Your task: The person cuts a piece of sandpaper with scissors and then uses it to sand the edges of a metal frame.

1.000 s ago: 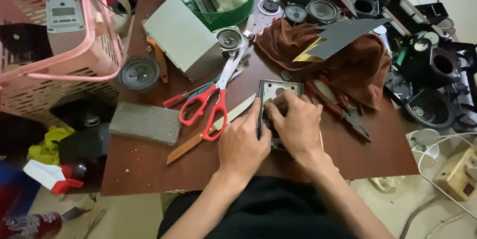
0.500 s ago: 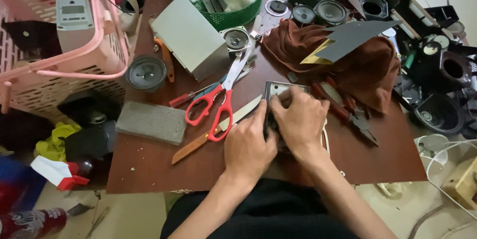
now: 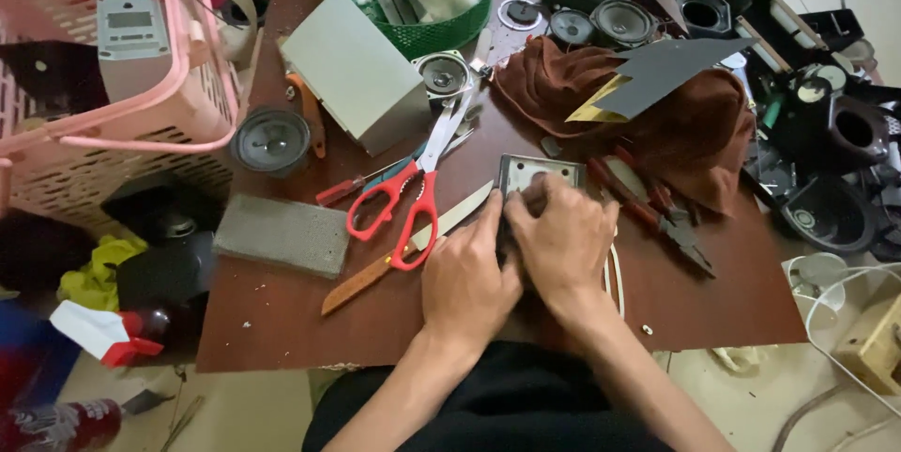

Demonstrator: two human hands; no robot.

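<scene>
Near the front edge of the brown table (image 3: 282,321), one square metal speaker frame (image 3: 537,173) was gripped by two hands, left hand (image 3: 466,278) and right hand (image 3: 563,241), fingers curled tight, beside one pair of red-handled scissors (image 3: 404,208) and one knife (image 3: 404,250).

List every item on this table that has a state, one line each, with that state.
left hand: pressed on the metal plate, beside the right hand
right hand: gripping the plate's near part
metal plate: flat, mostly covered by hands
red scissors: lying flat, not held
knife: lying flat, blade toward the plate
pliers: lying unused
brown cloth: crumpled
green basket: upright, filled
</scene>
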